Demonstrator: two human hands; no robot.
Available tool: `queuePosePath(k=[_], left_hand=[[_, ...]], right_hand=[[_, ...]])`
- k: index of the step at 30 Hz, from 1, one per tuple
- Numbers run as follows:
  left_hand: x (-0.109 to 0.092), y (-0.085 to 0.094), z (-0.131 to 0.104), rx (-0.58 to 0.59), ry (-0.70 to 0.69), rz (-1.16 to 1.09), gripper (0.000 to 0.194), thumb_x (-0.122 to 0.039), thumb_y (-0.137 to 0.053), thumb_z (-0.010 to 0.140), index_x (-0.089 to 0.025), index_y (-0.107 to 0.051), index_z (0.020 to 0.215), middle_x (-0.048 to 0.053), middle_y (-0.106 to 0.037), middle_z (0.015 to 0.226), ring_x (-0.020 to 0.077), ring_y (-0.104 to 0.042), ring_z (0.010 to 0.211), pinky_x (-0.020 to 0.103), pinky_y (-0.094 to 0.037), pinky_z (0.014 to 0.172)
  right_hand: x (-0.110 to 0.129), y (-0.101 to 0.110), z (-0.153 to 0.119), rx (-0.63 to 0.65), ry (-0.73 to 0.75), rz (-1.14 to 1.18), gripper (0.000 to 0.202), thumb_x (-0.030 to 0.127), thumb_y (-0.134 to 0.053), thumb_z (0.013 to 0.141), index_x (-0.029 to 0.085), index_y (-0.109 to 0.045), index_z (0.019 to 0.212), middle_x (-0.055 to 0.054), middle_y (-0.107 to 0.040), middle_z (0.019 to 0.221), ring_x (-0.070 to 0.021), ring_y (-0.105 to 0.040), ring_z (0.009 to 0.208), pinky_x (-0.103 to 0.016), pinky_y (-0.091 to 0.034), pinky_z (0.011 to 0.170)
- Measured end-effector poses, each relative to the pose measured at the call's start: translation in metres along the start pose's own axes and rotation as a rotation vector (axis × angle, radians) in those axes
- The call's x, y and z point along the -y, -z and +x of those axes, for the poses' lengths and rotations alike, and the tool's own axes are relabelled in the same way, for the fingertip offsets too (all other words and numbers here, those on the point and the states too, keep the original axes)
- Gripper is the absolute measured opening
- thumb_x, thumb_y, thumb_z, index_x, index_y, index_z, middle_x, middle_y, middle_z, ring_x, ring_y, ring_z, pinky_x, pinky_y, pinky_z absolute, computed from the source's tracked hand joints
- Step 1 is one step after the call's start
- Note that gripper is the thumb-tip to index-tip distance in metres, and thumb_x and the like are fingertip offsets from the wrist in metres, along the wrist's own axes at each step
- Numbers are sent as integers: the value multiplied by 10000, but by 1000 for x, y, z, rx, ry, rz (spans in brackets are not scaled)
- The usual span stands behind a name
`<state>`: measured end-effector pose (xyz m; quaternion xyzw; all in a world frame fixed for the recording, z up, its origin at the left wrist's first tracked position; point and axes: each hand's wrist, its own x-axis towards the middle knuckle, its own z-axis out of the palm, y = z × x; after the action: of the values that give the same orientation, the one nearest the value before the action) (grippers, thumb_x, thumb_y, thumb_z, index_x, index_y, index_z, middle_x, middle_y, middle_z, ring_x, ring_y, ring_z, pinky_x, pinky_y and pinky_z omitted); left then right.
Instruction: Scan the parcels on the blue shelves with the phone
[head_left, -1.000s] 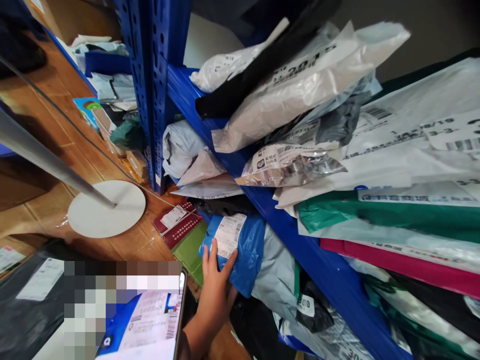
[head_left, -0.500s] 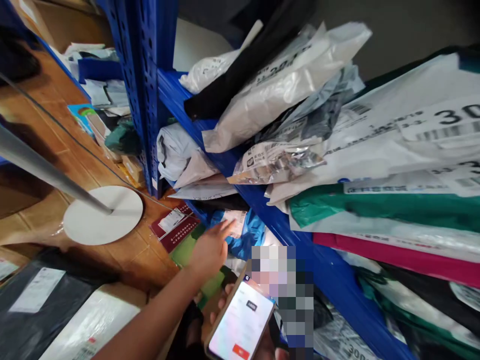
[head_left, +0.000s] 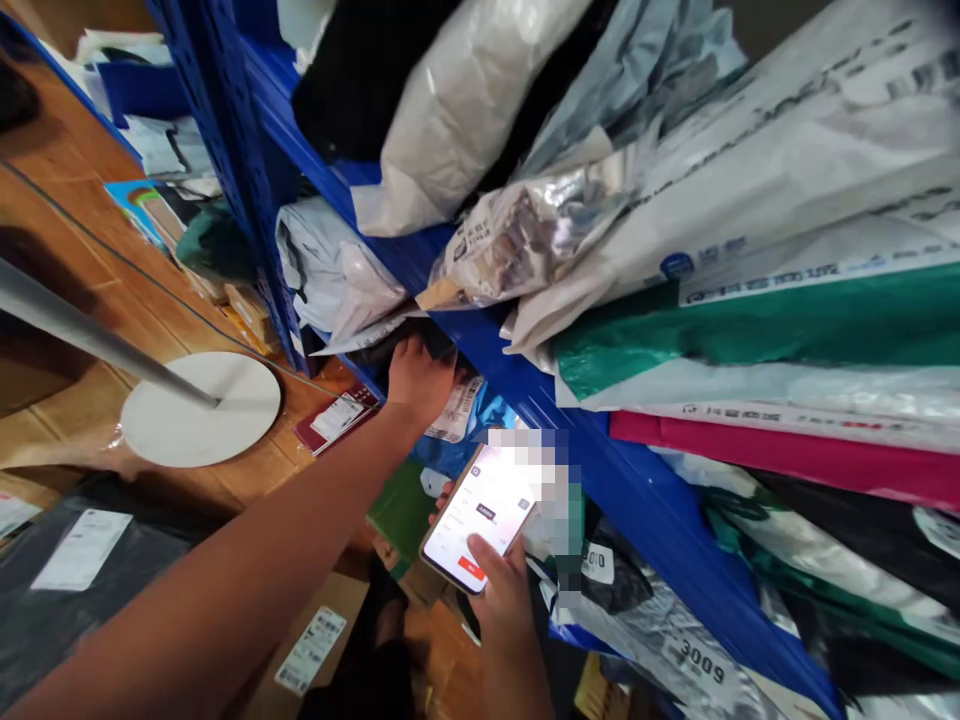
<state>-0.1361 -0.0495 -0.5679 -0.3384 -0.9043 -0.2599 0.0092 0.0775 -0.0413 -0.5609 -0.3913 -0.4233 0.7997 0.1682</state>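
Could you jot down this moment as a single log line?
left hand: reaching under blue metal shelf, on black plastic parcel | right hand: holding lit smartphone | blue plastic parcel: just below left hand

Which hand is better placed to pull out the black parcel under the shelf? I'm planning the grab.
Left. The left hand already touches the black parcel; the right hand holds the phone.

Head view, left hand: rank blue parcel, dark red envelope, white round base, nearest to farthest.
From the left hand:
1. Blue parcel, just below and right of the hand, under the shelf edge.
2. Dark red envelope, on the floor to the hand's left.
3. White round base, farther left on the wooden floor.
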Motion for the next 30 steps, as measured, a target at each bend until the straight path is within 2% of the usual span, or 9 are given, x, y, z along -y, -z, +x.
queuePosePath(k=[3, 6, 9, 13, 15, 18, 21, 24, 30], left_hand=[[2, -2, 2, 21, -7, 13, 376, -237, -379, 920, -192, -637, 1191, 179, -606, 1264, 377, -514, 1185, 560, -426, 958], [4, 5, 0, 62, -106, 7, 369, -254, -370, 934, -169, -654, 1154, 200, -604, 1262, 372, -525, 1186, 560, -420, 987], [9, 23, -4, 156, -206, -44, 352, -270, -361, 949, -122, -663, 1053, 184, -658, 1125, 332, -571, 1107, 477, -464, 956], [20, 38, -14, 239, -242, -171, 305, -304, -396, 954, -136, -649, 930, 114, -646, 918, 250, -608, 945, 370, -506, 853], [21, 36, -22, 203, -217, -193, 309, -382, -495, 920, -124, -631, 1022, 120, -631, 966, 260, -601, 984, 377, -507, 886], [11, 26, -27, 160, -94, -44, 536, -409, -644, 829, -30, -540, 1194, 205, -604, 1097, 333, -578, 1053, 431, -500, 912], [-1, 18, -19, 171, -21, 83, 298, -260, -564, 860, -37, -617, 1050, 238, -620, 1038, 376, -595, 996, 471, -499, 838], [-3, 18, -6, 167, -17, 70, 275, -261, -557, 853, -90, -644, 1051, 227, -632, 1089, 382, -607, 1011, 468, -497, 826], [12, 29, -18, 232, -95, 56, 321, -201, -403, 917, -167, -662, 1102, 150, -673, 1018, 296, -647, 942, 425, -526, 799]], right_hand=[[1, 3, 5, 17, 2, -3, 539, 329, -888, 538, 232, -712, 1038, -70, -802, 913, -281, -756, 767, -442, -620, 726], [-1, 2, 7, 55, 46, 37, 475, 294, -866, 577, 234, -723, 1026, -60, -799, 962, -257, -757, 830, -386, -622, 754], [-1, -1, 7, 124, 77, 118, 466, 287, -827, 637, 242, -716, 1088, -69, -787, 1040, -259, -737, 973, -383, -600, 859], [1, -4, 7, 140, 63, 173, 444, 295, -850, 607, 272, -736, 1035, -48, -799, 975, -260, -755, 894, -413, -616, 825], [2, -4, 8, 110, 64, 150, 498, 316, -870, 572, 272, -729, 1048, -46, -803, 908, -270, -757, 860, -441, -623, 802], [1, -4, 9, 64, 46, 104, 568, 357, -876, 546, 267, -716, 1083, -56, -801, 862, -290, -756, 834, -486, -616, 802], [1, -5, 8, 20, 17, 84, 513, 389, -879, 515, 257, -743, 992, -72, -803, 849, -298, -757, 820, -468, -619, 769], [1, -6, 8, -10, 5, 79, 501, 392, -883, 492, 252, -747, 953, -83, -804, 873, -287, -756, 813, -438, -618, 751], [2, -6, 10, 2, 9, 42, 793, 412, -873, 515, 268, -616, 1252, -71, -801, 858, -301, -751, 808, -498, -598, 795]])
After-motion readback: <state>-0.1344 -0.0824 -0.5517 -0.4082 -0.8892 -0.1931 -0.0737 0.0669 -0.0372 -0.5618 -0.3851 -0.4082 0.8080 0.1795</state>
